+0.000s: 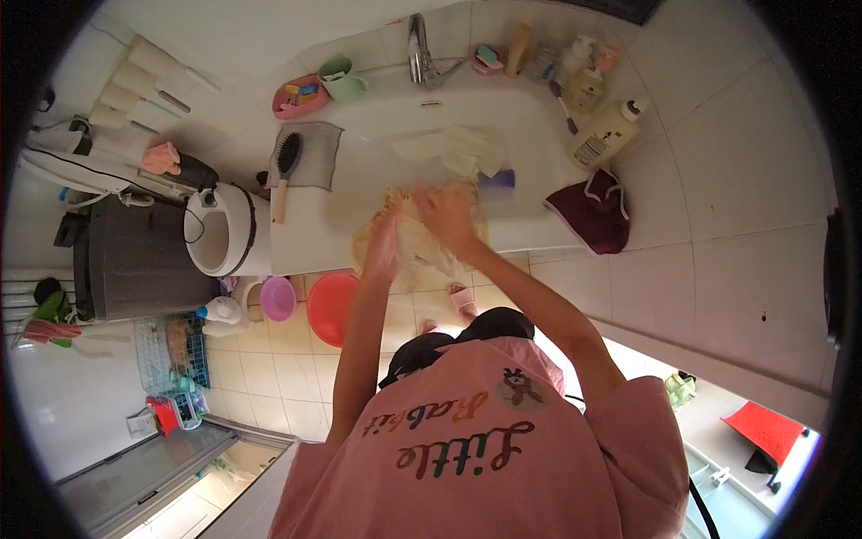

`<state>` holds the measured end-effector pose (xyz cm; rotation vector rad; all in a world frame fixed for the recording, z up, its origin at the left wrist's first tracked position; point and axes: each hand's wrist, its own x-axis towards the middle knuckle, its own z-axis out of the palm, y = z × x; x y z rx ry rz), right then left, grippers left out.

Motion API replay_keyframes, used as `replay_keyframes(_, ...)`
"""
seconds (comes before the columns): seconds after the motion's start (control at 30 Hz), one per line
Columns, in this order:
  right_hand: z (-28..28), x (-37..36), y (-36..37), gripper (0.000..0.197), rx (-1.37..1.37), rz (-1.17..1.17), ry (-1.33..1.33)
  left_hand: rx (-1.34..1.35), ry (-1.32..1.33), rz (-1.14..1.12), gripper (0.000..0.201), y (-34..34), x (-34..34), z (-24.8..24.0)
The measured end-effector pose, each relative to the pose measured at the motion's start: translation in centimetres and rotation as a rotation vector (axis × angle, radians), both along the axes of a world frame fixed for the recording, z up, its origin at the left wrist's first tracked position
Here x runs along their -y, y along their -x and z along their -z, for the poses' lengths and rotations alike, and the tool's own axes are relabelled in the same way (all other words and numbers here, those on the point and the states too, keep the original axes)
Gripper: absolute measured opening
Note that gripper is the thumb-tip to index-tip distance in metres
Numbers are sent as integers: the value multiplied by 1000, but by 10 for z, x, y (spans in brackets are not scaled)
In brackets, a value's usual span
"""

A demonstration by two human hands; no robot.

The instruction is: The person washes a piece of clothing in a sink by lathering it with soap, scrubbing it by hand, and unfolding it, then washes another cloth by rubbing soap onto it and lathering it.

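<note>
At the front rim of the white sink, both of my hands are on a wet pale yellow cloth, which bunches between them and hangs over the edge. My left hand is closed on its left side. My right hand, smeared by motion, grips the cloth from above on the right. Some fingertips are hidden in the folds. Behind the hands, a whitish cloth lies crumpled in the basin. Beside it sits a small blue-purple block, whose kind I cannot make out.
A chrome faucet stands at the back. Along the left rim are a hairbrush, a grey mesh cloth and a green cup. On the right are a pump bottle and a maroon cloth. A red basin is below.
</note>
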<state>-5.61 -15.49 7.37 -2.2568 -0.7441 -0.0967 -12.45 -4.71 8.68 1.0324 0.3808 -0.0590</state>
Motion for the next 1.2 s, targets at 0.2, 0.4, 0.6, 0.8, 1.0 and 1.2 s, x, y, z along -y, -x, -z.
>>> replay_keyframes(0.2,-17,-17,26,22,491,-291,419,357,362,-104,42,8,17,21)
replay_keyframes(0.4,-18,-22,45,16,498,-286,-98,-103,291,-281,42,11,14,8)
replay_keyframes(0.6,-35,-27,26,12,104,-268,508,239,250,-169,40,12,11,3)
replay_keyframes(0.8,-30,-45,17,20,-165,-154,476,-27,288,-255,34,7,6,19)
replay_keyframes(1.0,-6,-22,17,13,261,-263,145,157,419,-163,30,8,17,3)
replay_keyframes(1.2,-34,-24,44,17,621,-256,398,215,552,-146,31,16,0,33)
